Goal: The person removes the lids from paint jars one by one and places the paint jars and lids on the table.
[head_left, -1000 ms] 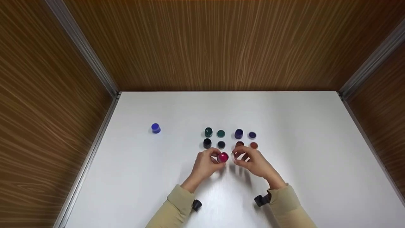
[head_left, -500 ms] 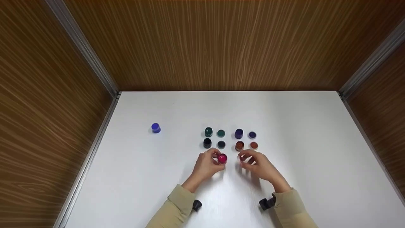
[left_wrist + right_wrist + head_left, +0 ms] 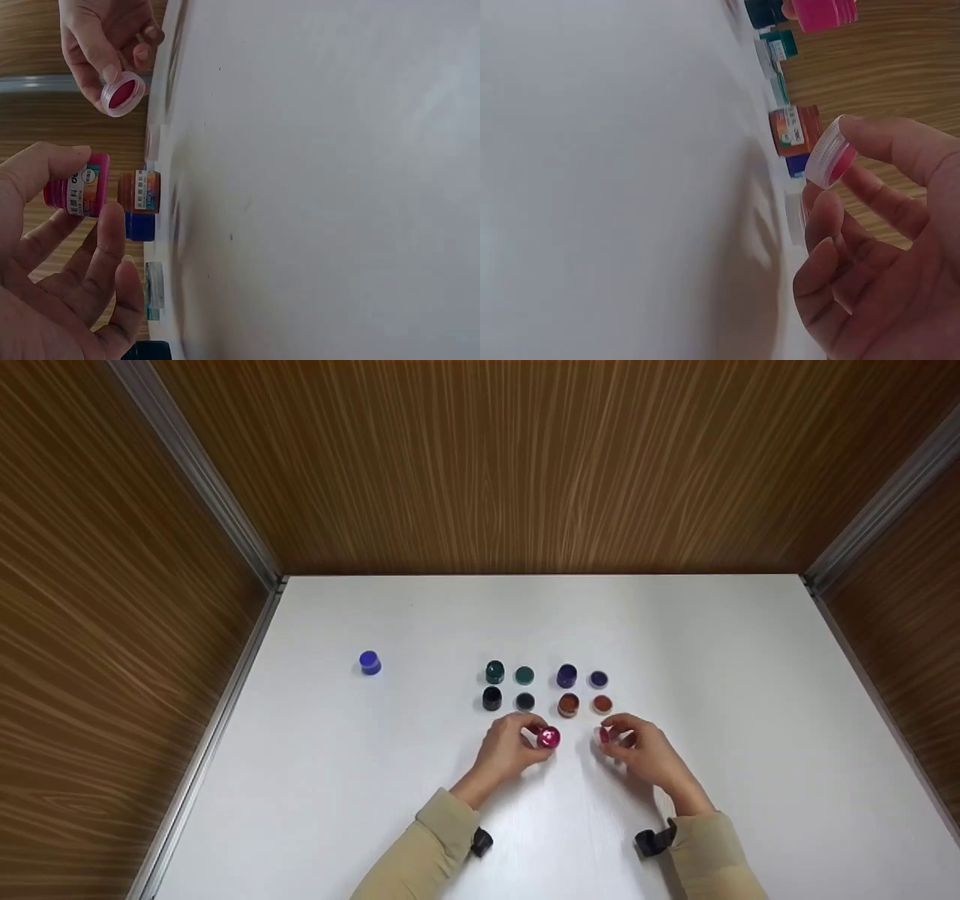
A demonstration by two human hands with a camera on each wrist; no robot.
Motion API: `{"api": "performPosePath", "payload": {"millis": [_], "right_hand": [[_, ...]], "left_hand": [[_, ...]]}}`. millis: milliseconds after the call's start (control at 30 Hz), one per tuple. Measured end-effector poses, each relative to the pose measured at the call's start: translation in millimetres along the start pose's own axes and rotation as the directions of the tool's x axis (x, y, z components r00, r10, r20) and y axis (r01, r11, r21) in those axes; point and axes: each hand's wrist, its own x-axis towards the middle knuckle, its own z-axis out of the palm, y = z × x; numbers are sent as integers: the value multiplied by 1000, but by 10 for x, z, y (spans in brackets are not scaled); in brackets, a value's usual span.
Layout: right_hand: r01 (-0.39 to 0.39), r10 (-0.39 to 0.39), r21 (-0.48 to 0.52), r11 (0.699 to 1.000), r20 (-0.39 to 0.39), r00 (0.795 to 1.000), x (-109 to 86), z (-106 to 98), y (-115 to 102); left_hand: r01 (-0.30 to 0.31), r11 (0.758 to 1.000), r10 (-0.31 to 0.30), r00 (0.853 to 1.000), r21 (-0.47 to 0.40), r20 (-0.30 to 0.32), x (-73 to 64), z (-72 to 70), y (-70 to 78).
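Observation:
My left hand [image 3: 506, 748] grips a small uncapped jar of pink paint [image 3: 549, 737] between thumb and fingers, held above the table. In the left wrist view the label on this pink jar [image 3: 77, 185] shows. Off to the right, my right hand [image 3: 651, 750] pinches a clear screw lid [image 3: 830, 154] with pink on its inner side, tilted on edge. Jar and lid are apart. Just beyond the hands stand an open brown-orange jar [image 3: 568, 705] and its lid [image 3: 602, 704], lying inner side up.
Behind stand open purple [image 3: 567, 676], green [image 3: 495, 672] and black [image 3: 492, 698] jars. Purple [image 3: 598, 679], green [image 3: 524, 675] and dark [image 3: 525, 702] lids lie to their right. A capped blue jar [image 3: 370, 662] stands far left. Wood-grain panels [image 3: 480, 472] wall the white table [image 3: 337, 780].
Both hands have moved right, the right one farther, so the gap between the pink jar and its lid has widened. The brown-orange jar, partly covered earlier, now shows fully.

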Motion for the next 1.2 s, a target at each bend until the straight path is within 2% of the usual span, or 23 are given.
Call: {"api": "performPosePath", "payload": {"millis": [167, 267, 400, 500, 633, 833, 1033, 1200], "right_hand": [[-53, 51, -49, 997, -37, 998, 14, -56, 58], [-63, 59, -79, 995, -55, 997, 22, -71, 71], [-83, 76, -91, 992, -72, 994, 44, -71, 75], [-88, 81, -82, 993, -81, 993, 61, -66, 92], [-91, 84, -79, 993, -90, 992, 74, -66, 101], [-124, 116, -99, 987, -90, 989, 89, -70, 90], [-172, 162, -107, 979, -95, 982, 101, -70, 63], [-184, 176, -124, 975, -75, 982, 110, -57, 45]], "left_hand": [[-15, 999, 15, 1000, 36, 14, 53, 117, 12], [-30, 999, 30, 999, 19, 21, 95, 176, 22], [-49, 999, 49, 998, 4, 34, 161, 228, 38], [-58, 998, 56, 998, 33, 41, 198, 257, 52], [-53, 996, 50, 998, 66, 42, 234, 302, 76], [-23, 998, 21, 999, 56, 42, 260, 336, 87], [-26, 998, 23, 998, 60, 51, 271, 361, 71], [-9, 995, 4, 999, 98, 46, 273, 387, 66]]}}
